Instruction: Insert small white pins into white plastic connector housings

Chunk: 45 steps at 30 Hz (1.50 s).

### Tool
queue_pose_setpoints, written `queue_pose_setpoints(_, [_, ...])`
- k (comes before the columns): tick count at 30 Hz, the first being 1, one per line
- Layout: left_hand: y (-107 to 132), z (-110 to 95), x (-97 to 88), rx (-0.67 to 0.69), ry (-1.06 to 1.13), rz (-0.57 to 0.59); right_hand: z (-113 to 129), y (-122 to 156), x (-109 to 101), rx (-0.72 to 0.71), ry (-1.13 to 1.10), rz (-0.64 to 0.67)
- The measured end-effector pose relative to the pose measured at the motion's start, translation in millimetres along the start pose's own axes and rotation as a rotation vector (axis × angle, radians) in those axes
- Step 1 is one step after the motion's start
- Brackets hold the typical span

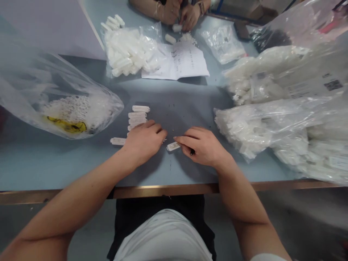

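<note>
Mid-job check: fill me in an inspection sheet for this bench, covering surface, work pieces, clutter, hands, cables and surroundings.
Surface: blue-grey table, a few dark specks near the hands.
Work pieces: flat white pieces lined up beside the left hand; one separate white piece at the right hand.
Clutter: clear bag on the left, filled bags on the right, open booklet beyond.
Hands: left hand over the lined-up pieces, grip unclear; right hand holds a slim dark object.
Cables: nothing seen.
Surroundings: co-worker's hands across the table.
</note>
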<state>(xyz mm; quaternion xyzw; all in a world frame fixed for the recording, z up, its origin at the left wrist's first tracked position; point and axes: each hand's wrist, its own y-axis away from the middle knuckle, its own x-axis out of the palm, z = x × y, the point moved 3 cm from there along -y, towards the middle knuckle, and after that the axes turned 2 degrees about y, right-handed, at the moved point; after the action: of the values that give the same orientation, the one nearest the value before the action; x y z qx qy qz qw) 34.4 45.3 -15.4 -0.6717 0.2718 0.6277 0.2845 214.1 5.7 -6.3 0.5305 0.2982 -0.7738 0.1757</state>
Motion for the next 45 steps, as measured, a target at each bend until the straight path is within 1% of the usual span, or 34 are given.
queue_pose_setpoints(5, [0,1,1.8,0.012,0.006,-0.062,-5,0,1,0.072,-0.002,-0.032])
queue_pose_setpoints(10, [1,6,6.8,-0.025,0.035,-0.097,-6,0,3,0.080,0.013,-0.086])
queue_pose_setpoints(12, [1,9,5.5,-0.083,0.129,-0.113,-5,-2,4,0.086,0.008,-0.127])
queue_pose_setpoints(17, [1,16,-3.3,-0.255,0.510,-0.084,5,-7,10,0.145,-0.041,-0.213])
queue_pose_setpoints(20, [2,14,-10.2,-0.270,0.589,-0.101,10,-11,12,0.154,-0.077,-0.236])
queue_pose_setpoints(23, [3,10,-12.4,-0.241,0.623,-0.098,12,-13,14,0.109,-0.124,-0.273])
queue_pose_setpoints(25, [3,10,-10.6,-0.235,0.624,-0.093,12,-13,14,0.088,-0.144,-0.274])
queue_pose_setpoints(27, [3,11,-7.0,-0.230,0.579,-0.103,10,-12,14,0.100,-0.158,-0.254])
queue_pose_setpoints(29, [5,12,-3.1,-0.202,0.449,-0.138,7,-11,13,0.127,-0.170,-0.236])
queue_pose_setpoints(32, [7,11,1.4,-0.121,0.171,-0.194,3,-10,8,0.167,-0.164,-0.240])
queue_pose_setpoints(35, [9,9,4.4,-0.056,0.025,-0.154,1,-9,2,0.174,-0.182,-0.239])
queue_pose_setpoints(38, [10,7,4.5,-0.020,0.019,-0.109,1,-8,-2,0.173,-0.227,-0.176])
queue_pose_setpoints(43, [14,4,1.3,0.010,0.153,-0.150,2,-4,-2,0.196,-0.228,-0.034])
queue_pose_setpoints(45, [15,1,1.2,0.019,0.210,-0.146,3,-3,-1,0.191,-0.240,0.005])
